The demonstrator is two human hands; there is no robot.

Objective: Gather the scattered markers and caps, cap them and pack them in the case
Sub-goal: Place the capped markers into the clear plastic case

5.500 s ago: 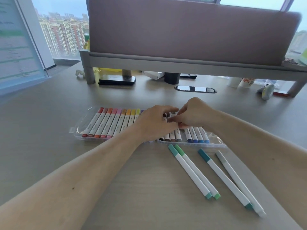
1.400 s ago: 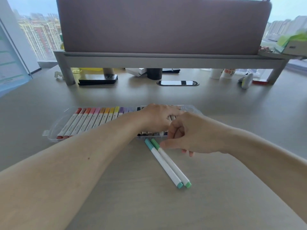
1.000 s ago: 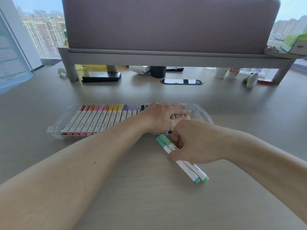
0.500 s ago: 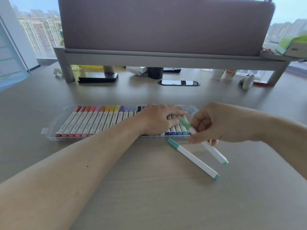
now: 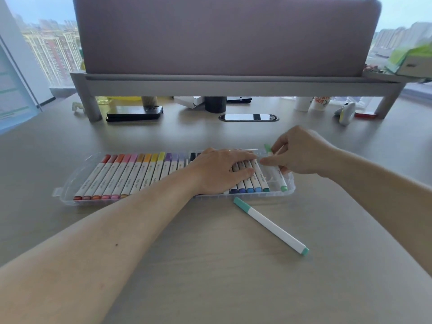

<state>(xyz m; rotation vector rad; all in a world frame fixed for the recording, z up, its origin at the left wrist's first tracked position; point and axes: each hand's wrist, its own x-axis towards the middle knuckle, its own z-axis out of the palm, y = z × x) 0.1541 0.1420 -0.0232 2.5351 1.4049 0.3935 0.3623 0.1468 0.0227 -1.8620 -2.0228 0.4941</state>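
Markers (image 5: 131,176) (barrels printed "marker") in case (image 5: 72,183); left hand (image 5: 219,171) flat atop, fingers straight; right hand (image 5: 301,155) pinches green marker (image 5: 280,181); teal marker (image 5: 271,225) outside.

Only one camera here, worn on the person's head, aimed forward and down across the worktop (image 5: 210,288). It's wide-angle and pretty close in: the marker case (image 5: 70,183) sits mid-frame, the shelf (image 5: 233,84) and divider panel (image 5: 222,36) fill the top, and the windows (image 5: 53,54) bend at both edges.
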